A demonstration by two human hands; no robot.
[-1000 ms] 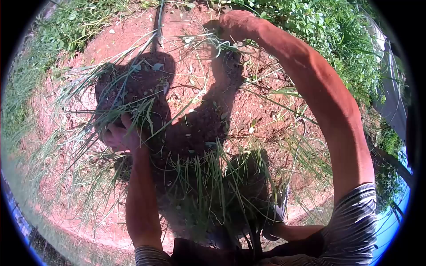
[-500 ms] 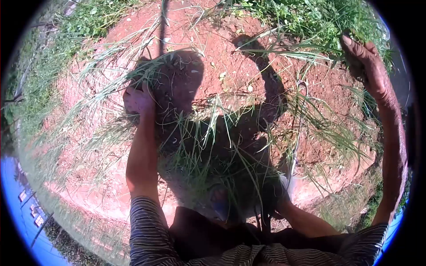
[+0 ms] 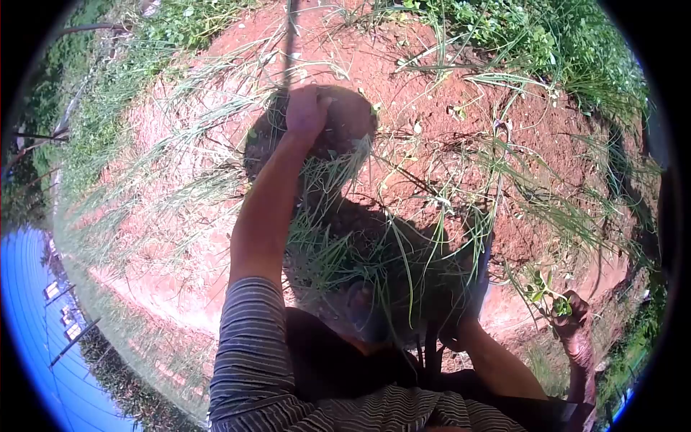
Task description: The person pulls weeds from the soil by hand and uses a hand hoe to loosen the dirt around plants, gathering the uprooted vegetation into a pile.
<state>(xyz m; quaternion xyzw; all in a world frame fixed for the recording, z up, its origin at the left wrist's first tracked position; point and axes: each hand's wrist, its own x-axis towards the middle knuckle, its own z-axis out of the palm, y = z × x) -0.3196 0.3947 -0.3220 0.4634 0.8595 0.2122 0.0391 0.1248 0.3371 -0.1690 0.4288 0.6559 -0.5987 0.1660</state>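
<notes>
My left hand (image 3: pixel 306 111) is over the red soil inside the round shadow of the head, its fingers curled together at the ground; anything between them is too small to tell. At the lower right, my right hand (image 3: pixel 572 315) is closed on a small leafy green plant (image 3: pixel 547 294), held off to the side. Long, thin green plants (image 3: pixel 338 252) lie and lean across the soil (image 3: pixel 410 108) between the two hands.
Dense greenery (image 3: pixel 533 36) borders the soil at the top right. A thin rod-like thing (image 3: pixel 497 194) stretches down the right of centre towards a bare leg (image 3: pixel 504 363). A foot (image 3: pixel 360 299) rests in shade near the bottom. Sky and poles show at the lower left.
My left hand has moved up and right, away from the long leaves. My right hand has come down from the upper right edge, and a leafy plant now shows in it.
</notes>
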